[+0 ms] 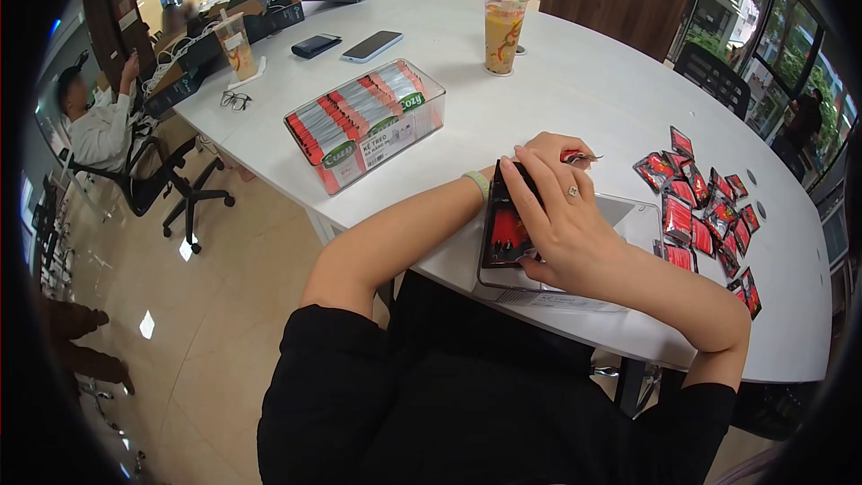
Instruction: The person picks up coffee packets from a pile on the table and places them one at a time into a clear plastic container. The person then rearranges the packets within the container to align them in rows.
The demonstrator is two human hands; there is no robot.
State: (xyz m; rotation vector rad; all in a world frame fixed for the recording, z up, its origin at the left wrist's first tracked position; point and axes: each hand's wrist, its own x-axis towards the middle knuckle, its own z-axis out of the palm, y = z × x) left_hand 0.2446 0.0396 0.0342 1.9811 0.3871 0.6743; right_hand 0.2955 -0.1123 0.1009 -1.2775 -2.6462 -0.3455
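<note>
A clear plastic box (620, 207) stands at the table's near edge, with a row of black and red sachets (505, 235) along its left side. My right hand (567, 220) lies over that row, its thumb at the near end and its fingers wrapped over the far end. Just beyond it, my left hand (555, 144) is closed on a small red and black sachet (577, 157), partly hidden behind the right hand. To the right of the box, several loose red and black sachets (700, 207) lie in a scattered pile.
A second clear box (382, 144) packed with red and white sachets stands to the left. Behind it lie a phone (372, 46), a wallet (316, 45) and glasses (236, 100). Two drink cups (505, 31) stand farther back. A seated person (99, 126) is at the far left.
</note>
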